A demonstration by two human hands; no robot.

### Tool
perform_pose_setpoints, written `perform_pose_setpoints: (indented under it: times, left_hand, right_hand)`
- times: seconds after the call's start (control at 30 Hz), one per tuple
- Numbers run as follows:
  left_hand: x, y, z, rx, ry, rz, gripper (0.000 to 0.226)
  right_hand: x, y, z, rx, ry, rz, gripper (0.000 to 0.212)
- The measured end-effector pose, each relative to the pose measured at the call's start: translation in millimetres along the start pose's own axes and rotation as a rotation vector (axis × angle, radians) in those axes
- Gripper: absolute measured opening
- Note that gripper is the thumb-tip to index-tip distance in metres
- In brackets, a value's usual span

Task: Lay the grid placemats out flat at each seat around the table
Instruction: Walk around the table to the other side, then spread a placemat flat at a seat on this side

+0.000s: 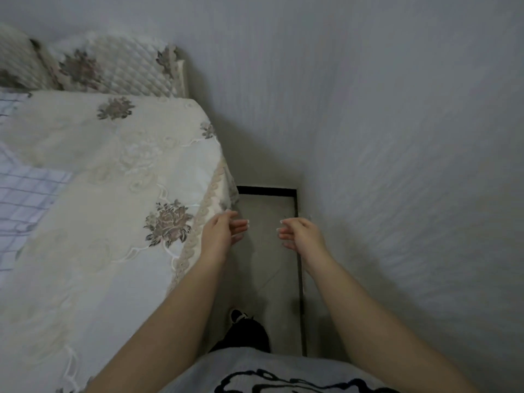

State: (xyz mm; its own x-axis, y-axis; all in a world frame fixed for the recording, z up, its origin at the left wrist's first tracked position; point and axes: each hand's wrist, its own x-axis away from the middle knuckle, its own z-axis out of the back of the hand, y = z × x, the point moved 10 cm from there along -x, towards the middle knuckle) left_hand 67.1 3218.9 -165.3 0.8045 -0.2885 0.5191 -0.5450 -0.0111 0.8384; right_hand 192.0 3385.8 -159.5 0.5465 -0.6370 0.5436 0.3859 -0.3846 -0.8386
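A white grid placemat (25, 194) with dark lines lies on the table at the left edge of view, partly cut off. A second grid placemat (10, 104) shows at the far left, mostly out of frame. Both lie on the table (113, 165), which wears a cream floral tablecloth. My left hand (224, 232) hovers just off the table's right edge, fingers apart and empty. My right hand (297, 232) floats over the floor beside the wall, also open and empty. Neither hand touches a placemat.
A chair (113, 66) with a quilted floral cover stands at the table's far end. A textured white wall (397, 137) runs close along the right. A narrow strip of grey floor (269, 265) lies between table and wall, with my dark shoe (238, 316) on it.
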Motion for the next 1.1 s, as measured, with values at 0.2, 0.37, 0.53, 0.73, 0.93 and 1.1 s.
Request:
perform_pose_setpoints:
  times: [0.2,0.37,0.53,0.73,0.93,1.1]
  left_hand:
    - [-54,89,4,0.077,0.071,-0.116,0.019]
    - [-76,117,49,0.148,0.207,-0.144,0.022]
    - [-83,123,112,0.250,0.375,-0.148,0.022]
    - [-73,123,187,0.387,0.631,-0.160,0.023]
    - [-61,110,243,0.547,0.914,-0.156,0.023]
    - [-69,107,248,0.668,1.095,-0.152,0.022]
  right_hand:
    - [-61,-89,-80,0.045,-0.111,0.101,0.013]
    - [-79,-119,-145,0.092,-0.214,0.122,0.016]
    - [-86,-123,-222,0.199,-0.373,0.110,0.019]
    - [-81,-117,-326,0.361,-0.621,0.111,0.018]
    - [-76,-102,-420,0.489,-0.878,0.066,0.016]
    - [-82,-97,-473,0.609,-1.048,0.056,0.017]
